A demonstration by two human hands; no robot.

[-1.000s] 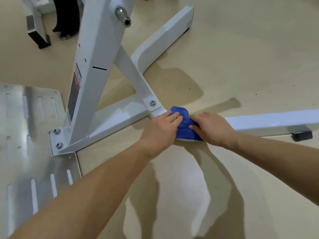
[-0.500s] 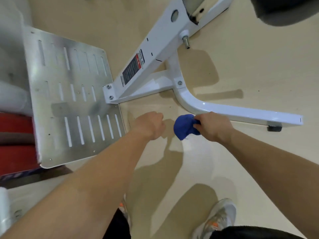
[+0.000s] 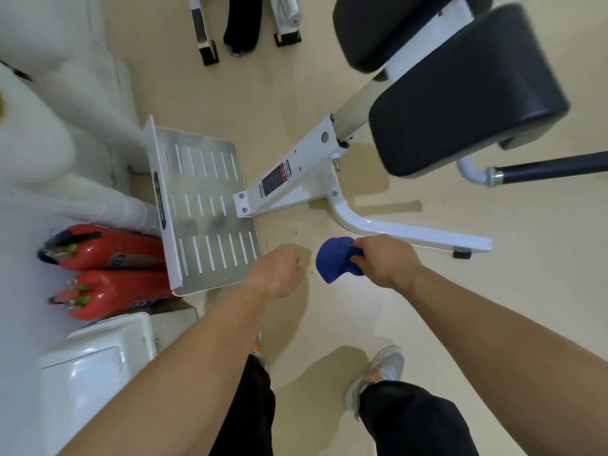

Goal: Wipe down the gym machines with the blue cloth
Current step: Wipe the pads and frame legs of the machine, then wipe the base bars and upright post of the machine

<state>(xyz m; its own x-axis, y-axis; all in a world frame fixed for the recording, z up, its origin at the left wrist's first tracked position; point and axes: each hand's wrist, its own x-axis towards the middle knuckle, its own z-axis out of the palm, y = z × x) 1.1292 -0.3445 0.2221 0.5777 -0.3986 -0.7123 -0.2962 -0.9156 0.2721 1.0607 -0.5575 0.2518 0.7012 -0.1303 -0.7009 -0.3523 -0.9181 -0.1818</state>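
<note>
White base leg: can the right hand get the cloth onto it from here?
Probably yes. The right hand grips the blue cloth close to the white base leg in this view, nothing seen between them; the left hand is off to the side. Height above the leg is unclear.
</note>
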